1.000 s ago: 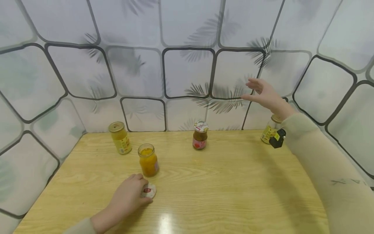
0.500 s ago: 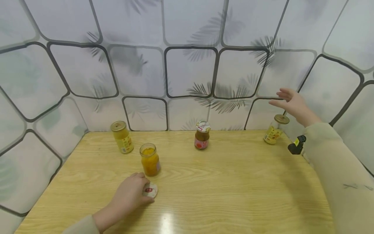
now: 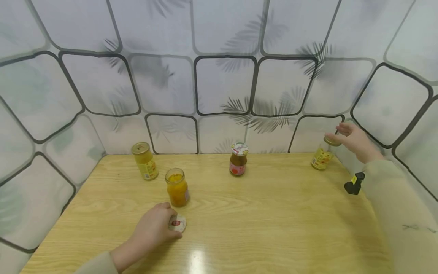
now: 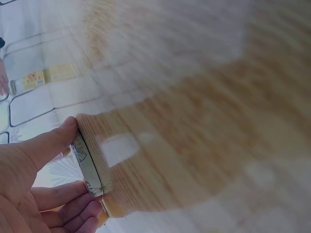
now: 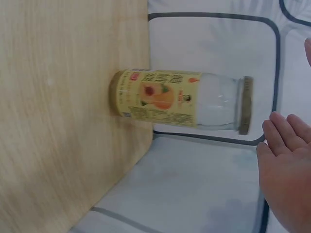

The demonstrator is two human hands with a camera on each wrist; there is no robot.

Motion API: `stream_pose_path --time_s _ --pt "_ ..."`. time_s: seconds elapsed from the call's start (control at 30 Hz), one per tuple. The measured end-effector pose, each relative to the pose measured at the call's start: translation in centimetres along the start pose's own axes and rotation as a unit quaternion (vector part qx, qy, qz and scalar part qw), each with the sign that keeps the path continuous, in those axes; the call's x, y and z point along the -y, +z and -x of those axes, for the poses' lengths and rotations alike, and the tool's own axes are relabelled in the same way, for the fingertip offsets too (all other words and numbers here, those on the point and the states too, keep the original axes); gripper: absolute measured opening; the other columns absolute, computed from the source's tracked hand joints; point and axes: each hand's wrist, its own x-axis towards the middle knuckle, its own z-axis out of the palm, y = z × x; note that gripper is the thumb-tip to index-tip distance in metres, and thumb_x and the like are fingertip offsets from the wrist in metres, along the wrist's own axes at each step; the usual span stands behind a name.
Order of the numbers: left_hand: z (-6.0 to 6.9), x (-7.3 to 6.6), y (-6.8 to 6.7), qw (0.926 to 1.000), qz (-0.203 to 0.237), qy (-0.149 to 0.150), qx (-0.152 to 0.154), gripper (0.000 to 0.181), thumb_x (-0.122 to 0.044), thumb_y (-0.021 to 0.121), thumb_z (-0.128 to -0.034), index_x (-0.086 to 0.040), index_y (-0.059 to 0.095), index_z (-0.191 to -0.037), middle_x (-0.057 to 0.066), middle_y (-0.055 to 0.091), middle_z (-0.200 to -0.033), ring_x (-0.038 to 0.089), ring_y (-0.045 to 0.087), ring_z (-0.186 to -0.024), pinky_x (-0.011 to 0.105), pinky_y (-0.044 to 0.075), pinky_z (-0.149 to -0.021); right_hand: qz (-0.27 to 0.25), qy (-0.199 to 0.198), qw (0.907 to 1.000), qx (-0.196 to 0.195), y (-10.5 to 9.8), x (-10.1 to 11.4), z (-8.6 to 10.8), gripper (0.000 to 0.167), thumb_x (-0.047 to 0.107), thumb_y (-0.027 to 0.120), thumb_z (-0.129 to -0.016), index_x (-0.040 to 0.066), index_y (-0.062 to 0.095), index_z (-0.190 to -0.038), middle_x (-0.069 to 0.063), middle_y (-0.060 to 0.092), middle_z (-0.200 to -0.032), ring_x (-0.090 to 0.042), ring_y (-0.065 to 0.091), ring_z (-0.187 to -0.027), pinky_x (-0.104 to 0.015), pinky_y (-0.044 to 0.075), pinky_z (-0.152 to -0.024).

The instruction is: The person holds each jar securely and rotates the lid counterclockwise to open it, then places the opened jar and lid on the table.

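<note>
With thumb and fingertips, my left hand (image 3: 154,226) holds the edges of a round white lid (image 3: 178,223) with a red mark, flat on the table. Just behind it stands an uncapped glass jar (image 3: 178,190) of orange contents. My right hand (image 3: 357,142) is in the air at the far right, fingers spread and holding nothing. Beside it, a clear jar (image 5: 194,102) with a yellow fruit label and gold lid stands upright. The right wrist view has a gap between that lid (image 5: 246,105) and the fingers (image 5: 274,133).
A yellow jar (image 3: 145,163) with a gold lid is at the back left. A small dark jar (image 3: 238,160) with a patterned lid and pink label stands at the back middle. The patterned wall (image 3: 226,87) borders the wooden table (image 3: 267,220).
My right hand has moved to the right and down, nearing the gold-lidded clear jar. The left hand keeps its place at the white lid. The view has shifted slightly.
</note>
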Motion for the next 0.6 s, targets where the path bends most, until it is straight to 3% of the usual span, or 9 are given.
stream_pose_path --time_s 0.23,0.3,0.37,0.43,0.53,0.6 --pt "0.1 0.0 0.0 1.0 0.009 -0.001 -0.004 0.053 -0.037 0.105 -0.058 -0.006 0.08 -0.094 -0.004 0.063 -0.084 0.009 0.051 -0.074 0.028 0.049 -0.066 -0.035 0.018 0.9991 0.017 1.3 -2.7 0.1 0.108 0.055 0.057 -0.107 -0.001 -0.014 -0.166 -0.027 -0.01 -0.175 -0.057 -0.001 -0.16 -0.075 0.011 -0.127" --pt "0.1 0.0 0.0 1.0 0.009 -0.003 -0.002 0.054 -0.036 0.105 -0.0582 -0.005 0.08 -0.094 -0.004 0.063 -0.084 0.009 0.051 -0.074 0.028 0.049 -0.065 -0.033 0.014 0.9993 0.006 1.9 -3.2 0.2 0.107 0.055 0.058 -0.106 -0.002 -0.009 -0.167 -0.03 -0.003 -0.175 -0.058 0.006 -0.159 -0.076 0.014 -0.125" --pt "0.1 -0.1 -0.1 0.9999 0.01 -0.005 0.001 0.054 -0.037 0.105 -0.0584 -0.005 0.08 -0.095 -0.004 0.063 -0.084 0.009 0.051 -0.074 0.027 0.049 -0.065 -0.029 0.005 0.9995 -0.01 2.5 -3.6 0.1 0.103 0.055 0.059 -0.106 -0.003 0.0 -0.168 -0.032 0.012 -0.174 -0.05 0.027 -0.154 -0.076 0.021 -0.123" --pt "0.1 -0.1 -0.1 0.9999 0.009 -0.008 0.005 0.055 -0.037 0.105 -0.0587 -0.005 0.08 -0.096 -0.004 0.063 -0.084 0.009 0.051 -0.074 0.027 0.049 -0.065 -0.035 0.001 0.9992 -0.02 3.2 -4.0 0.0 0.098 0.053 0.058 -0.107 -0.004 0.007 -0.168 -0.034 0.021 -0.17 -0.049 0.034 -0.148 -0.075 0.026 -0.121" --pt "0.1 0.0 -0.1 0.9998 0.007 -0.012 0.01 0.055 -0.037 0.105 -0.0588 -0.005 0.081 -0.097 -0.004 0.064 -0.085 0.009 0.052 -0.073 0.027 0.05 -0.066 -0.059 0.009 0.9978 -0.028 4.1 -4.6 -0.4 0.093 0.051 0.058 -0.108 -0.003 0.011 -0.168 -0.034 0.024 -0.169 -0.05 0.034 -0.15 -0.072 0.027 -0.123" --pt "0.1 0.0 -0.2 0.9998 0.007 -0.016 0.013 0.056 -0.037 0.105 -0.0589 -0.005 0.081 -0.098 -0.004 0.064 -0.085 0.009 0.052 -0.073 0.028 0.051 -0.066 -0.069 0.018 0.9969 -0.033 4.5 -4.9 -0.7 0.094 0.051 0.057 -0.108 -0.004 0.01 -0.168 -0.037 0.019 -0.17 -0.058 0.021 -0.155 -0.073 0.024 -0.124"
